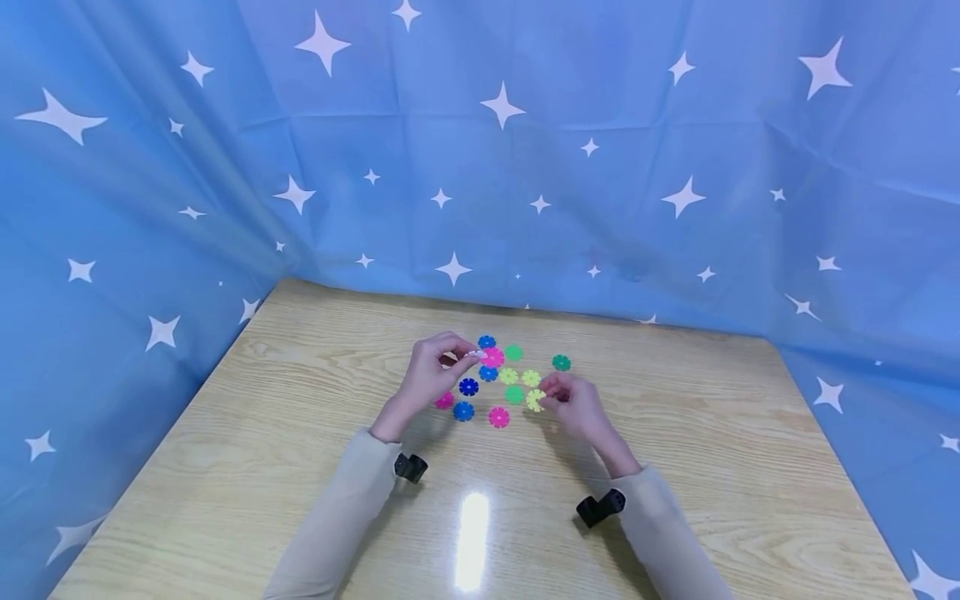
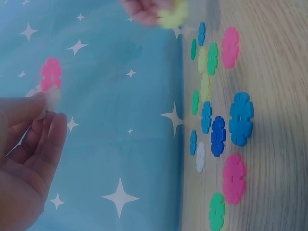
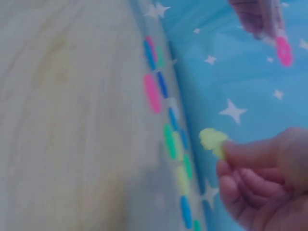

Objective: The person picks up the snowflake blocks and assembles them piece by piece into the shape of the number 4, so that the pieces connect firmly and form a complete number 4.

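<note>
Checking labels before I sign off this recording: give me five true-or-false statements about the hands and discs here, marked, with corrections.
1. The left hand holds a white disc together with a pink disc. True.
2. The right hand holds a dark blue disc. False: the right hand pinches a yellow disc.
3. A blue curtain with white stars hangs behind the wooden table. True.
4. Both hands lie flat on the tabletop. False: both are raised above it.
5. Every disc lying on the table is blue. False: a loose pink disc and a green disc lie there too.
</note>
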A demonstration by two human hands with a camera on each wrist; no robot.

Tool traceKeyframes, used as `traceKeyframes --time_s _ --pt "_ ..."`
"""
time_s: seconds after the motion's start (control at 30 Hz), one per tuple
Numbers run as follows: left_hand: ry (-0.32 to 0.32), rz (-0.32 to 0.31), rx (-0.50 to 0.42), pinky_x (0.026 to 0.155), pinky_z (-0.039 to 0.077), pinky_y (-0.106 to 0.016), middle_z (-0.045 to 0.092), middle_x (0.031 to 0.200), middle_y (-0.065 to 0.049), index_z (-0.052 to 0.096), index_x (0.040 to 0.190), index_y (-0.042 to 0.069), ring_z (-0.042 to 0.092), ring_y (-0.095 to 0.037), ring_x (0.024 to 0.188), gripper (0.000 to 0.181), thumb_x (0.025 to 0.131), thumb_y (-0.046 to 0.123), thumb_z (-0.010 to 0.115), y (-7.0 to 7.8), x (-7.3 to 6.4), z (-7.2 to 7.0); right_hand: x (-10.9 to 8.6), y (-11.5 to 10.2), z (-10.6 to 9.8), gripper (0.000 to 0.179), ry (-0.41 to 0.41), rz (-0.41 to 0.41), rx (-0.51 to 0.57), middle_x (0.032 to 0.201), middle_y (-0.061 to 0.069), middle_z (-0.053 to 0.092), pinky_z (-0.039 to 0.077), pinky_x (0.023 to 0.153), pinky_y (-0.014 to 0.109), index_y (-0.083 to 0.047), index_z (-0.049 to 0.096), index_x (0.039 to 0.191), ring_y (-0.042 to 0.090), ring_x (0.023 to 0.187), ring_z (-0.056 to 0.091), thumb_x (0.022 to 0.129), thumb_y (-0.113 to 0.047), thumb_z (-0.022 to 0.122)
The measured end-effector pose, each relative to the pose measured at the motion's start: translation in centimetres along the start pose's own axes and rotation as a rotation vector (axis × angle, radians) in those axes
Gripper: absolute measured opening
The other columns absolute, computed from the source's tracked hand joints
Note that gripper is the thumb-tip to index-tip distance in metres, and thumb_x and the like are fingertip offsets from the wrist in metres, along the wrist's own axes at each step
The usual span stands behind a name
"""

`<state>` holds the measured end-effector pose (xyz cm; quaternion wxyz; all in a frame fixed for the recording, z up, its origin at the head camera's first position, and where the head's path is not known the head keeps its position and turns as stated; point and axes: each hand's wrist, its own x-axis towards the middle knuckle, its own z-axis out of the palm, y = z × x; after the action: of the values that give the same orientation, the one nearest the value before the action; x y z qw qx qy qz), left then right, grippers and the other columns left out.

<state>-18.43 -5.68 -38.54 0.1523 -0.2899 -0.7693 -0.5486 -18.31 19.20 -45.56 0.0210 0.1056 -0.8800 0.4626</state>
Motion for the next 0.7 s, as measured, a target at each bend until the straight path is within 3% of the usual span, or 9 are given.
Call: traceKeyframes --time_s 0.33,0.7 --pt "-0.013 0.014 -0.029 0.06 0.058 -0.041 0.065 0.079 -0.022 0.067 0.084 -0.011 0.062 -0.032 0.065 0.003 0.082 -0.009 0.066 -0.1 -0.2 0.2 0.5 -3.3 -0.7 0.013 0.158 -0.077 0.129 0.082 0.014 0.067 0.049 0.058 0.018 0.004 0.067 0.095 0.008 0.067 0.058 0.084 -0.003 0.069" --pt "-0.01 0.04 -0.02 0.059 0.058 -0.038 0.065 0.078 -0.021 0.067 0.083 -0.01 0.062 -0.031 0.065 0.004 0.08 -0.012 0.066 -0.1 -0.2 0.6 0.8 -5.5 -0.3 0.009 0.216 -0.125 0.213 0.082 0.019 0.067 0.048 0.057 0.014 0.005 0.068 0.091 0.007 0.066 0.058 0.083 0.001 0.069"
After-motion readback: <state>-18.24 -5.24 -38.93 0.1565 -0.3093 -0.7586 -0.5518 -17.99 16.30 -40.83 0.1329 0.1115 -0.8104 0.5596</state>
